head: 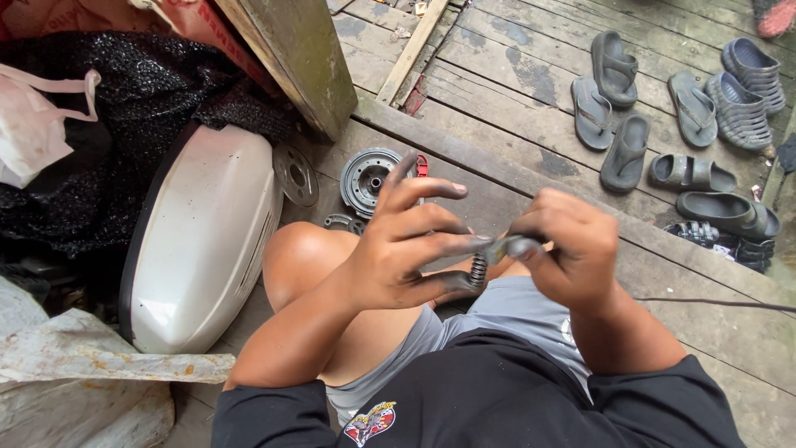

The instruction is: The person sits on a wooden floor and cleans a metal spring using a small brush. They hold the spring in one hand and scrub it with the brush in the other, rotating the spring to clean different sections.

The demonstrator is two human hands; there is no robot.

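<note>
Fitting a small coil spring (478,270) onto a grey metal part (512,246) at frame centre, left hand (406,245) pinches the spring, right hand (568,249) clamps the part; next prob. needs steady alignment & push.

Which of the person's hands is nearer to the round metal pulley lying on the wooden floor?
Left. The left hand is just below the round metal pulley, a fingertip overlapping its edge in view; the right hand is farther right.
</note>
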